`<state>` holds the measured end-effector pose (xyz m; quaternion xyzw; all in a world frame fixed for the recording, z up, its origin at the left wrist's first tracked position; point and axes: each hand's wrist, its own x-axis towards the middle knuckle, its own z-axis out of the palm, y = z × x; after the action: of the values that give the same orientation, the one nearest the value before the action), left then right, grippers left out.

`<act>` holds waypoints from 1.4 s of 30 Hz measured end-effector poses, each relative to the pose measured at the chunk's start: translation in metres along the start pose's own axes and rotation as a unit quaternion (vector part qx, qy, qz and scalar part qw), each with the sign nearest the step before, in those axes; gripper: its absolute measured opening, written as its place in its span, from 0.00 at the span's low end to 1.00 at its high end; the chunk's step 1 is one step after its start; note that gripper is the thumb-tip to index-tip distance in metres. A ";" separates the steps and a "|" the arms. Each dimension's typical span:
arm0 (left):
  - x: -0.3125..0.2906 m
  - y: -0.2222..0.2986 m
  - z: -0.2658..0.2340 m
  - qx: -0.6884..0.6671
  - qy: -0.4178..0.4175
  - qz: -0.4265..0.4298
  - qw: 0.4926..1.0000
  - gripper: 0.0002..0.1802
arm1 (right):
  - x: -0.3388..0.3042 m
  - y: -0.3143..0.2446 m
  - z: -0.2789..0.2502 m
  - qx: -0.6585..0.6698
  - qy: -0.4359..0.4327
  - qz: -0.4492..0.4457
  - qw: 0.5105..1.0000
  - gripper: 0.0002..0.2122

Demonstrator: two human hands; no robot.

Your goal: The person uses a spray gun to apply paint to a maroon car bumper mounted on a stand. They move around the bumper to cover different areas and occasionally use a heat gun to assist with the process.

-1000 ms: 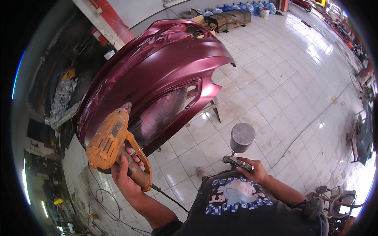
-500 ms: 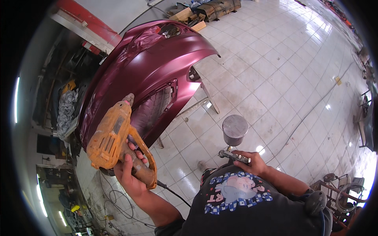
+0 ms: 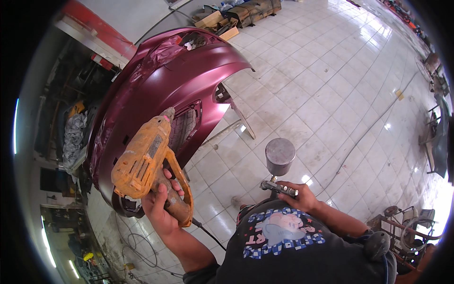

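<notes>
Before a maroon car bumper, the left hand is curled around the handle of an orange heat gun, which overlaps the bumper in view. Over the tiled floor to its right, the right hand grips a grey-cupped spray gun.

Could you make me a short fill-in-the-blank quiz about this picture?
The left hand holds a heat gun coloured ____.
The spray gun with the gray cup is in the ____ hand.
In the picture, the maroon car bumper is to the cup's ____.
The pale floor is laid with square ____.
Missing words: orange; right; left; tiles.
</notes>
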<state>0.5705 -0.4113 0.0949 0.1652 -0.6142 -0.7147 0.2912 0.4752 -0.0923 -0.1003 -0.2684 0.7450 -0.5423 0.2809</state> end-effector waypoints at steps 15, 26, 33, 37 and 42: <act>-0.013 0.004 -0.037 0.056 0.082 0.043 0.994 0.24 | 0.011 0.006 0.019 0.016 0.008 -0.024 1.000 0.19; -0.045 -0.009 -0.046 0.006 0.052 -0.065 0.997 0.27 | 0.020 -0.008 0.030 0.030 -0.023 0.027 0.999 0.19; -0.056 -0.047 -0.035 0.063 0.037 -0.123 0.990 0.20 | 0.020 -0.015 0.027 0.058 -0.015 0.059 0.996 0.19; -0.081 -0.059 -0.043 0.086 0.064 -0.151 0.983 0.18 | 0.016 0.004 0.034 0.054 0.013 0.030 0.998 0.20; -0.127 -0.072 -0.078 0.109 0.130 -0.164 0.972 0.18 | 0.011 0.018 0.049 0.047 0.009 0.025 0.999 0.20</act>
<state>0.7000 -0.3887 -0.0055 0.3855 -0.6096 -0.6542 0.2278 0.5006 -0.1269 -0.1308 -0.2310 0.7275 -0.5723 0.2998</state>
